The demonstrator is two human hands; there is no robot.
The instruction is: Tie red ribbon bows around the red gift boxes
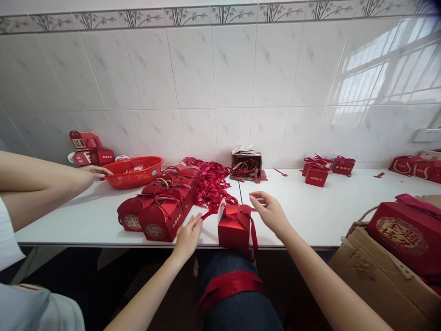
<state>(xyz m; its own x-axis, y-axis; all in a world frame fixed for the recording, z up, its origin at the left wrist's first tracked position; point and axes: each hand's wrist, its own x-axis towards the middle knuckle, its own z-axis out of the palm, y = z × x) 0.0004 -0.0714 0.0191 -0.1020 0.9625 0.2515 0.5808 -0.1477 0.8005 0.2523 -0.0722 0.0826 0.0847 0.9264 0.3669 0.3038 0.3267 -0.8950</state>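
Head view: hands (189,233) (269,215) flank box (234,230) at table edge (96,244).

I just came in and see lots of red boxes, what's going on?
Someone's left hand and right hand are on either side of a small shiny red cardboard box at the white table's front edge. A dark red ribbon hangs from it; whether either grips it is unclear. Another person's hand is at a round red plastic basket.

Ctr box (233,233): smooth, glossy card w/ satiny cloth ribbon (254,234). Basket (138,179): shiny plastic. Carton (372,266): matt cardbd, creased. Wall tiles (234,69): glossy, v. smooth.
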